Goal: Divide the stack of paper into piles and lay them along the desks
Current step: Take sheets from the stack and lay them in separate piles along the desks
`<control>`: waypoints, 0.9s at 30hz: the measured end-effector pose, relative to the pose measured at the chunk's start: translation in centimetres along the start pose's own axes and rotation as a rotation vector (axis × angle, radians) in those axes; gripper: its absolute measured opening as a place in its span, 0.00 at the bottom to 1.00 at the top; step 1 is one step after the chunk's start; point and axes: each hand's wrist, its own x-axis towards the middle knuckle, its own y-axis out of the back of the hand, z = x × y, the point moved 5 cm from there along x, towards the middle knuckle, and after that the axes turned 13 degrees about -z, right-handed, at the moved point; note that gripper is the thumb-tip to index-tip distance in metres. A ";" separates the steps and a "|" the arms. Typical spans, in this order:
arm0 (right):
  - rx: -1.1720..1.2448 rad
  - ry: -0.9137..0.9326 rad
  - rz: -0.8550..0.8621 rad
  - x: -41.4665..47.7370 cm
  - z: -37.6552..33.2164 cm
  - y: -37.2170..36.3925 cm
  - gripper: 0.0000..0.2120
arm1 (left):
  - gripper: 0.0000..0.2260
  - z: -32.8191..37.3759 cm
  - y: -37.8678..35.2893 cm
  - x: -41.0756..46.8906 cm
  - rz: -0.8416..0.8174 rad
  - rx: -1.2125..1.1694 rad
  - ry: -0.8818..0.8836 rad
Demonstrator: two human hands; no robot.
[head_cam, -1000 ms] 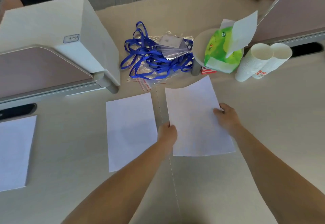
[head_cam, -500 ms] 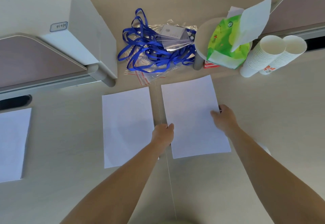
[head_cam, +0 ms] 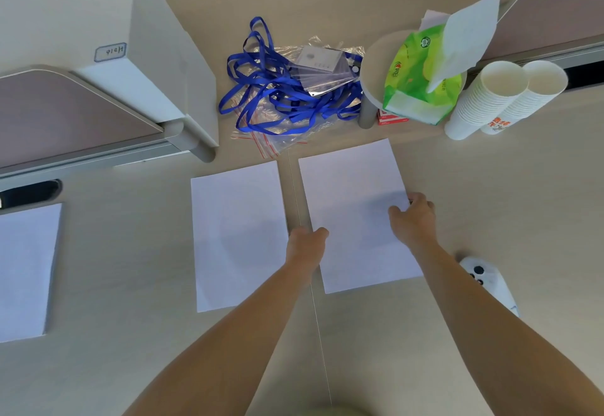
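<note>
Left hand (head_cam: 305, 245): fingers (head_cam: 322, 233) curled at the left edge of the right pile (head_cam: 353, 187), thumb tip resting on the top sheet. Right hand (head_cam: 413, 221): fingers curled at the same pile's right edge, thumb on top. Whether any fingertips reach under the sheets is hidden. Each hand holds one long edge at about mid-length.

The right pile lies flat on the table (head_cam: 490, 193), between the two hands and just right of the table seam.

Assessment: plain white paper, light and limp. Top sheets are likely to slide and fan, and a corner grip would let the pile sag. Opposite long edges are the sound place to hold.

The middle pile (head_cam: 238, 236) lies just left of the seam, apart from the held one. The left pile (head_cam: 26, 272) lies well apart at the left. Blue lanyards (head_cam: 277, 95) and paper cups (head_cam: 483, 102) lie on the far side.
</note>
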 end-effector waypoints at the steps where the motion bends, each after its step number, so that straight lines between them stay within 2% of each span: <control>1: 0.006 -0.002 0.004 0.0 0.2 -0.2 0.25 | 0.11 -0.1 0.0 0.0 0.001 0.000 -0.003; 7: -0.018 -0.010 -0.020 0.2 0.3 -0.4 0.27 | 0.07 -0.3 0.1 -0.6 -0.009 -0.039 0.002; 11: 0.046 -0.001 -0.059 0.8 0.4 0.1 0.26 | 0.32 -0.8 0.1 -0.1 -0.044 -0.073 0.021; 16: 0.101 -0.012 -0.046 0.9 0.6 0.0 0.25 | 0.39 -0.6 0.6 0.1 -0.055 -0.090 0.000; 20: 0.112 0.003 -0.010 1.3 0.9 0.3 0.21 | 0.34 -0.3 0.6 -0.2 -0.070 -0.054 0.015; 24: 0.009 0.020 -0.013 0.3 -0.1 0.9 0.20 | 0.12 1.6 0.8 -2.0 -0.116 0.129 0.010; 27: -0.127 0.010 0.023 -1.5 -1.1 0.9 0.22 | 0.04 1.7 2.3 -2.2 -0.118 0.304 -0.026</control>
